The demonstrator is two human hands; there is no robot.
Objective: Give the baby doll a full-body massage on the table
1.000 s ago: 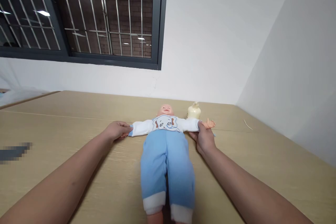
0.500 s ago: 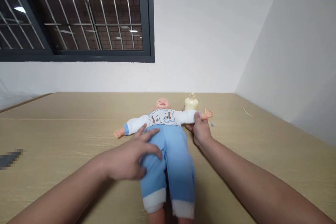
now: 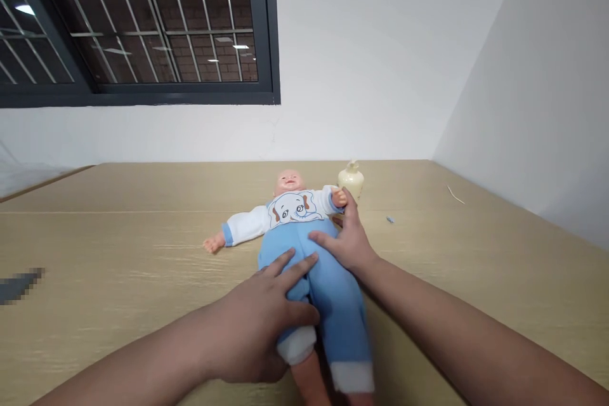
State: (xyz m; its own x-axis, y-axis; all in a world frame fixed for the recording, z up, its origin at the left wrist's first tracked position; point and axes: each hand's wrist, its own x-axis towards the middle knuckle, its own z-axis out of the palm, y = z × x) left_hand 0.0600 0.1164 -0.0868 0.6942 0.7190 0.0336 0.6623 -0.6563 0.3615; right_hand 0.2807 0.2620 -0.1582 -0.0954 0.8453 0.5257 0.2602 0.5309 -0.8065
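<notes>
A baby doll [image 3: 295, 228] lies face up on the table, in a white top with an elephant bib and blue trousers. One arm stretches out to the left; the other is bent in at the right. My left hand [image 3: 257, 320] rests across the doll's left-side trouser leg, its fingers spread over the cloth. At the right side of its waist is my right hand [image 3: 352, 238], closed around the doll's side. That thumb lies on the trousers, and a finger touches the doll's small bent hand [image 3: 338, 196]. My other right fingers are partly hidden.
A cream, rounded bottle-like object [image 3: 351, 179] stands behind the doll's bent arm. On the wooden table [image 3: 143, 228] lie a small blue bit [image 3: 390, 220] and a thin pale strip [image 3: 455, 195] at the right. A pixelated dark object [image 3: 19, 285] sits at the left edge.
My right hand has folded the doll's outstretched arm inward, its thumb now on the trousers. My left hand has moved down and right along the leg, and the doll's legs have shifted right.
</notes>
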